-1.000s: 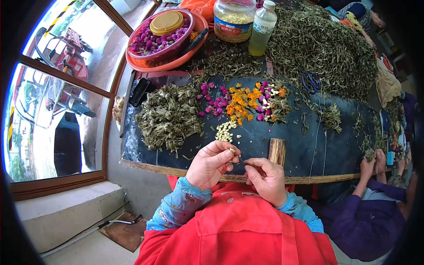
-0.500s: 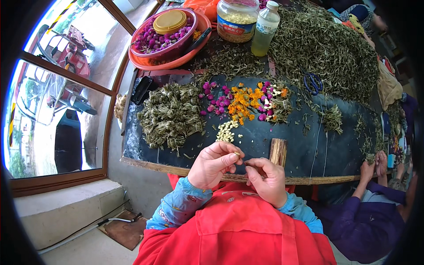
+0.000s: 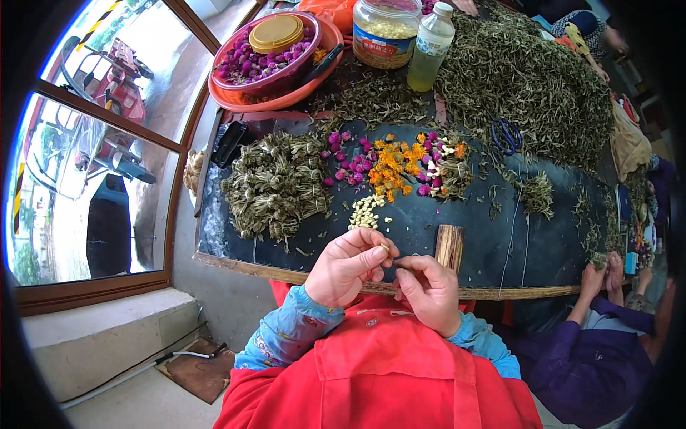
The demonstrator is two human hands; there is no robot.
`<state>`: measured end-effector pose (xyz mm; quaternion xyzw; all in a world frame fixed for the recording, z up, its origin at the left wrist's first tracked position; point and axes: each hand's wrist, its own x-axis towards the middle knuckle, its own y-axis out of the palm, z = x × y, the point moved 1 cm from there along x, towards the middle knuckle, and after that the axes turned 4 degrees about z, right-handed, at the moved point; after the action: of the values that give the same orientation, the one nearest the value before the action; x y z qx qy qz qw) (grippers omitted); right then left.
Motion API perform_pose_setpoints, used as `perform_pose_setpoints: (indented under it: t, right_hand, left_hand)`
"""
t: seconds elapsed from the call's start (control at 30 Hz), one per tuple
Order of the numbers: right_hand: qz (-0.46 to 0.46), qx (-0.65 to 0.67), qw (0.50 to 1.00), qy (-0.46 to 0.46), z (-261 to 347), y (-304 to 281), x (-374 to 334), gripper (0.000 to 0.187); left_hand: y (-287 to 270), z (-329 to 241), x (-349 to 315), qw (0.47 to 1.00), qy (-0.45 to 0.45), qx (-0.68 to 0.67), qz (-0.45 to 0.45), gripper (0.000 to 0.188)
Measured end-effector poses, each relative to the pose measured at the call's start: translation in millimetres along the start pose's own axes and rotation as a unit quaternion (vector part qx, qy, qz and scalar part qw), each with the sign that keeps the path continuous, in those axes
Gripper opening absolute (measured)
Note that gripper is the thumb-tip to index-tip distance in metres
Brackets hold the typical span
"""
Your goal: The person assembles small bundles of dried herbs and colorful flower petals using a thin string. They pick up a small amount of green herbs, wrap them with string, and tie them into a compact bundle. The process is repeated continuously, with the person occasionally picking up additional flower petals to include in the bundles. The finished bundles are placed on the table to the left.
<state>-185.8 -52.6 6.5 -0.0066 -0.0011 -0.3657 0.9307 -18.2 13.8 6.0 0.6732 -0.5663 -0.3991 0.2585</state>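
Observation:
Over the near table edge, my left hand (image 3: 343, 268) pinches a small pale bud (image 3: 385, 247) between thumb and forefinger. Close beside it, my right hand (image 3: 431, 289) is closed in a pinch; whatever its fingers hold is too fine to make out. Just beyond my hands lies a small pile of similar cream-coloured buds (image 3: 365, 214). Farther back are loose orange flowers (image 3: 391, 168), with purple globe flowers (image 3: 350, 169) to their left. A row of purple and white flowers (image 3: 429, 164) runs along their right, next to a tied bundle of dried leaves (image 3: 455, 177).
Many dried-leaf bundles (image 3: 275, 186) are heaped at left. A short wooden block (image 3: 449, 247) stands right of my hands. Scissors (image 3: 506, 136) lie by the large leaf heap (image 3: 529, 86). Behind are flower-filled basins (image 3: 312, 89), a jar (image 3: 386, 43) and a bottle (image 3: 430, 50). Another person (image 3: 579, 357) works at right.
My hands stay almost in place, still pinching, with only slight finger movement. At the far back, another person's hand has come into view near the top edge.

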Motion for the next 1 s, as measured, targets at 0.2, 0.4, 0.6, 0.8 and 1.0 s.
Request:
perform_pose_setpoints:
  t: [0.2, 0.4, 0.6, 0.8, 1.0]
  right_hand:
    - [-0.016, 0.035, 0.999, -0.005, 2.1, 4.2, 3.1, 0.013]
    - [-0.011, 0.018, 1.0, 0.005, -1.0, 0.9, 0.6, 0.014]
    - [0.008, 0.003, 1.0, 0.004, 0.3, -0.8, 0.9, 0.012]
    - [-0.017, 0.032, 0.999, 0.008, -1.6, -0.1, 3.2, 0.012]
    - [0.009, -0.039, 0.999, -0.01, 1.7, -3.9, 10.6, 0.01]
  left_hand:
    - [0.8, 6.2, 0.1, 1.0, 0.004, 0.009, 0.003, 0.006]
    - [1.6, 1.7, 1.5, 0.999, 0.029, -0.031, -0.003, 0.007]
    - [0.0, 2.2, 2.3, 0.999, 0.027, -0.032, -0.002, 0.007]
    - [0.6, 3.3, 2.3, 1.0, 0.007, 0.025, 0.01, 0.006]
    - [2.4, 6.7, 2.6, 0.99, 0.05, 0.131, 0.011, 0.007]
